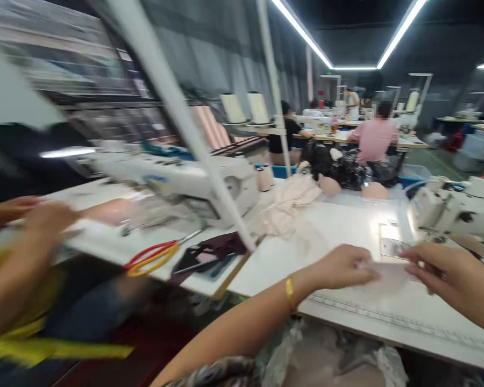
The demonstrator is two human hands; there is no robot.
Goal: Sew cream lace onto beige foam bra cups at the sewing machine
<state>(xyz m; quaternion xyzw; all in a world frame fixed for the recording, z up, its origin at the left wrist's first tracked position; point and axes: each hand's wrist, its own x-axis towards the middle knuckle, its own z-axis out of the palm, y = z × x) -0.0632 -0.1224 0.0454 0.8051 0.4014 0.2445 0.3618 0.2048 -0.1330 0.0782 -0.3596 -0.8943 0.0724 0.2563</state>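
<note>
Between my two hands a small pale piece of fabric is stretched over the white sewing table. My left hand, with a yellow bracelet at the wrist, pinches its left edge. On the opposite edge, my right hand has fingers closed on it. Just beyond the fabric lies the lit metal needle plate of the sewing machine. A crumpled heap of cream fabric rests farther back to the left.
At left, a co-worker's hands are beside another sewing machine. Scissors with red and yellow handles lie near dark cloth. A slanted white pole rises between the tables. Black plastic bags stand behind.
</note>
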